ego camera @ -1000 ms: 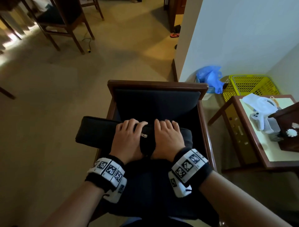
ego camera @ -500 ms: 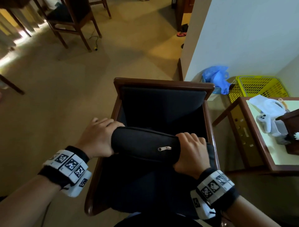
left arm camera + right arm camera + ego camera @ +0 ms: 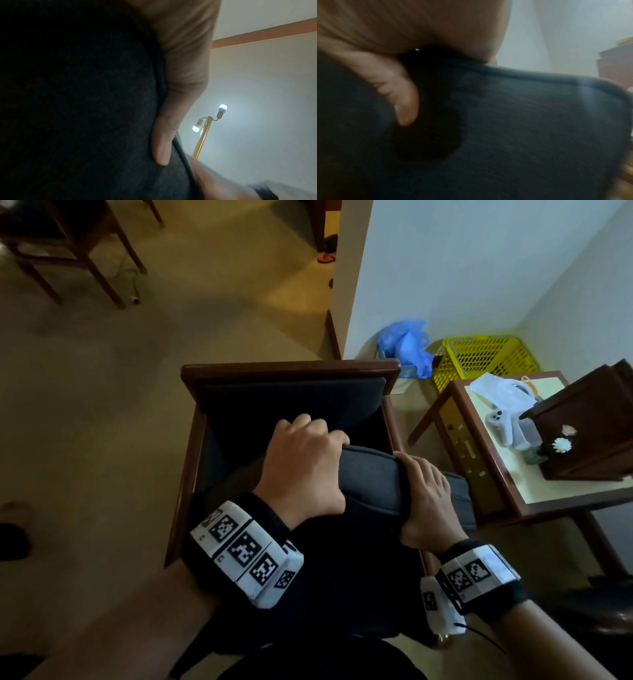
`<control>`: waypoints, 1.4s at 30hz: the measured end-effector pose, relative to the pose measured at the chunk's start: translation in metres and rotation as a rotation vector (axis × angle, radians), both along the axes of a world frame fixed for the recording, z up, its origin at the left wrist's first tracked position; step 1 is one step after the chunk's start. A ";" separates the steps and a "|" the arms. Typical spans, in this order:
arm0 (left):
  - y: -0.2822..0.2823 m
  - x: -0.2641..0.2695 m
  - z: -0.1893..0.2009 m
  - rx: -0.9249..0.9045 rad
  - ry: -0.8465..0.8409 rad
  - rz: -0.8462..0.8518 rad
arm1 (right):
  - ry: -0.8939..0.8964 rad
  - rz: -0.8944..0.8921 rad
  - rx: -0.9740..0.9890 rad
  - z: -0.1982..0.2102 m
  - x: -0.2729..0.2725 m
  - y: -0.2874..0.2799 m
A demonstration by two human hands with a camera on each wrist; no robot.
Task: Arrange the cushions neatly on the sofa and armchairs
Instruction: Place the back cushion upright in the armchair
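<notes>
Both hands are clamped on the same dark cushion (image 3: pixel 371 484), which sits lifted and skewed over the seat of the wooden armchair (image 3: pixel 291 369): the left hand (image 3: pixel 303 470) curls over its far left edge, and the right hand (image 3: pixel 426 505) grips its right end, close to the chair's right arm. The left wrist view shows the thumb (image 3: pixel 163 148) pressed flat into the fabric beside the piped seam, and the right wrist view, though blurred, shows the thumb (image 3: pixel 402 102) sunk into a deep fold, so the hold looks firm on both sides. The step in hand seems to be seating this cushion squarely in the chair. To do it well, I would judge that the cushion should be turned until its long edge runs parallel with the padded backrest (image 3: pixel 291 405), then lowered evenly, with both hands going down together so neither corner catches on the wooden side rails. The right end now overhangs toward the side tabletop (image 3: pixel 527 474), so it probably needs drawing leftward first. Once it is down, pushing it back until it touches the backrest and smoothing the pinched folds would leave it neat; whether a zip faces front cannot be told here
</notes>
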State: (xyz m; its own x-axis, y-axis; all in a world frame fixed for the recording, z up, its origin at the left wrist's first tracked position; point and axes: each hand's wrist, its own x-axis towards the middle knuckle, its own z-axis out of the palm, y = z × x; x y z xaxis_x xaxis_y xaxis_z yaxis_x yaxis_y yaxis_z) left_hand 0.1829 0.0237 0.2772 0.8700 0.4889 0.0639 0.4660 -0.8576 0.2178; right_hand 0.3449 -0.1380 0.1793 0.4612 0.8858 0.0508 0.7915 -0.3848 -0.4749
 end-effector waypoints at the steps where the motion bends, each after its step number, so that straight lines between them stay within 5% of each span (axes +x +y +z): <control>1: -0.003 0.005 0.001 -0.002 -0.010 -0.001 | -0.005 0.045 0.028 0.006 -0.006 0.008; 9: 0.013 -0.026 -0.032 -0.336 -0.520 -0.072 | 0.008 0.039 0.165 0.009 -0.005 0.023; 12: 0.043 -0.067 -0.076 -0.583 -0.291 -0.073 | 0.047 0.003 0.217 0.007 -0.002 0.014; 15: 0.065 -0.086 -0.126 -0.498 -0.019 -0.060 | 0.065 -0.011 0.259 0.007 0.005 0.001; 19: 0.068 -0.080 -0.161 -0.522 0.036 0.064 | 0.123 -0.048 0.253 0.000 0.017 -0.018; 28: 0.043 -0.050 -0.141 -0.338 0.156 0.053 | 0.193 -0.119 0.339 -0.001 0.032 -0.036; 36: 0.048 -0.045 -0.043 -0.194 -0.147 -0.087 | 0.621 -0.356 0.545 0.022 0.045 -0.047; 39: 0.048 -0.038 -0.016 -0.091 -0.103 -0.088 | 0.765 -0.560 0.567 0.000 0.035 -0.032; 42: 0.045 -0.031 -0.033 0.031 0.048 -0.042 | 0.987 -0.610 0.485 -0.028 0.030 -0.023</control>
